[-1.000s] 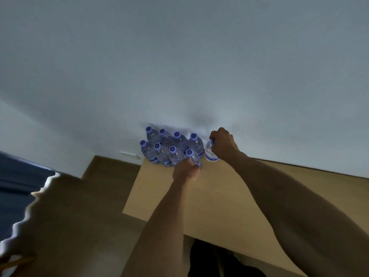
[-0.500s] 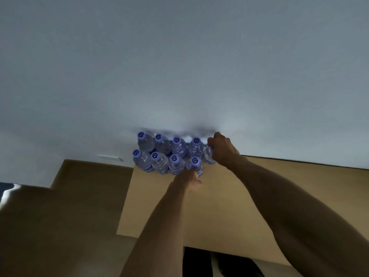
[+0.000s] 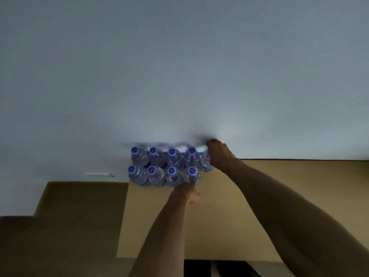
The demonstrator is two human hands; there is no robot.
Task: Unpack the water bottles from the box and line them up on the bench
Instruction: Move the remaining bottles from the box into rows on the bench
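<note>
Several clear water bottles (image 3: 157, 166) with purple-white caps stand in two rows at the far left corner of the light wooden bench (image 3: 219, 216), against the white wall. My right hand (image 3: 219, 154) is closed around one more bottle (image 3: 204, 162) at the right end of the back row; its cap is hidden. My left hand (image 3: 186, 191) touches the base of the front row's rightmost bottle (image 3: 192, 174), and its fingers are hidden behind the wrist. The box is out of sight.
The white wall (image 3: 179, 66) fills the upper half of the view. Left of the bench, a darker brown stepped surface (image 3: 65, 226) drops away. A white socket plate (image 3: 98, 174) sits low on the wall. A dark gap (image 3: 209, 266) shows below the bench's near edge.
My right hand has pushed its bottle back against the wall, into line with the back row. The camera has swung left and down; the blue object at the left has left the view.
</note>
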